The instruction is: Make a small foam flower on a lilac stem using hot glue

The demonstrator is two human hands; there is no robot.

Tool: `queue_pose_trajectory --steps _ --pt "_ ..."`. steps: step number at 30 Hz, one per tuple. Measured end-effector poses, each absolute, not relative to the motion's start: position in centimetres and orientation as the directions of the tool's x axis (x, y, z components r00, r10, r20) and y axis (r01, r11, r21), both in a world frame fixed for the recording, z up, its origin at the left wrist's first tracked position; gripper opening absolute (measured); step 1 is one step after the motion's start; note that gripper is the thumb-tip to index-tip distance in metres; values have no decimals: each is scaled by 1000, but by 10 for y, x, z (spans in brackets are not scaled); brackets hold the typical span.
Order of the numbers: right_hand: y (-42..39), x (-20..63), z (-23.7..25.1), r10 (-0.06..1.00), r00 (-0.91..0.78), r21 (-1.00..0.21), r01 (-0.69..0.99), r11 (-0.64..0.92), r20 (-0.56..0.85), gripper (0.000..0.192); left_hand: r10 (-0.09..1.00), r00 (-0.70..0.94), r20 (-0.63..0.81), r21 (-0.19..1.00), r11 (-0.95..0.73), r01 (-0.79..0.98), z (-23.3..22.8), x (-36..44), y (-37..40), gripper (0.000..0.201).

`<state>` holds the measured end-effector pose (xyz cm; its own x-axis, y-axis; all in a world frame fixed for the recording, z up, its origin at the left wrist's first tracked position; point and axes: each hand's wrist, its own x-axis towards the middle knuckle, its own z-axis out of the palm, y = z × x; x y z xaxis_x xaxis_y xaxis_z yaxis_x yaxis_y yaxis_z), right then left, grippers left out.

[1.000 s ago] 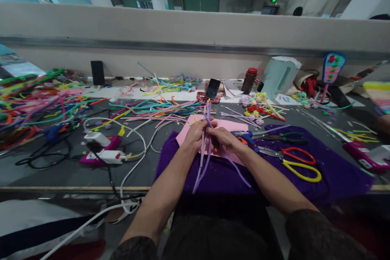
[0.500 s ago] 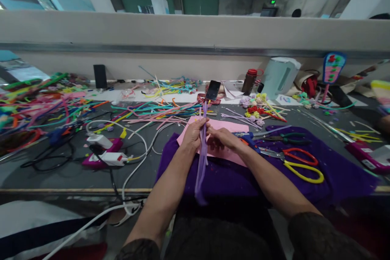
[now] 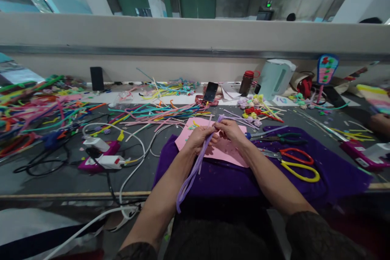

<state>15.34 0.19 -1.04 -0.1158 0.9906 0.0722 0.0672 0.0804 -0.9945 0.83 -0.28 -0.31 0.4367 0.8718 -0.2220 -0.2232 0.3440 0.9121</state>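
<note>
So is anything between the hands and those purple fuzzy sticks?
Nothing visible: the left hand and right hand both grip the purple sticks directly, above the pink sheet.

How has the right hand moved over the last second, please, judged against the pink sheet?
Yes: the right hand has moved away from the body, from the pink sheet's middle to its far edge.

- Your right hand [image 3: 232, 131] has moved up beside your left hand [image 3: 199, 138], over the far edge of the pink sheet [image 3: 227, 152]; earlier it sat lower on that sheet.
- The lilac pipe cleaners [image 3: 191, 174], spread apart a second ago, are now gathered into one bundle, slanting from the pink sheet toward your left forearm.
</note>
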Motion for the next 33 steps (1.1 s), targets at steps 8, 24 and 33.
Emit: queue_pose_trajectory --steps 8,24,33 --pt "6 155 -13 988 -133 -997 3 79 78 23 874 425 -235 903 358 -238 -8 7 3 25" --pt "6 156 -16 992 -117 -999 -19 36 38 22 862 444 -245 934 333 -131 -15 10 -4 29" --pt "5 160 -9 986 -160 -991 -121 -62 -42 25 823 506 -259 890 406 -206 -11 7 -1 27"
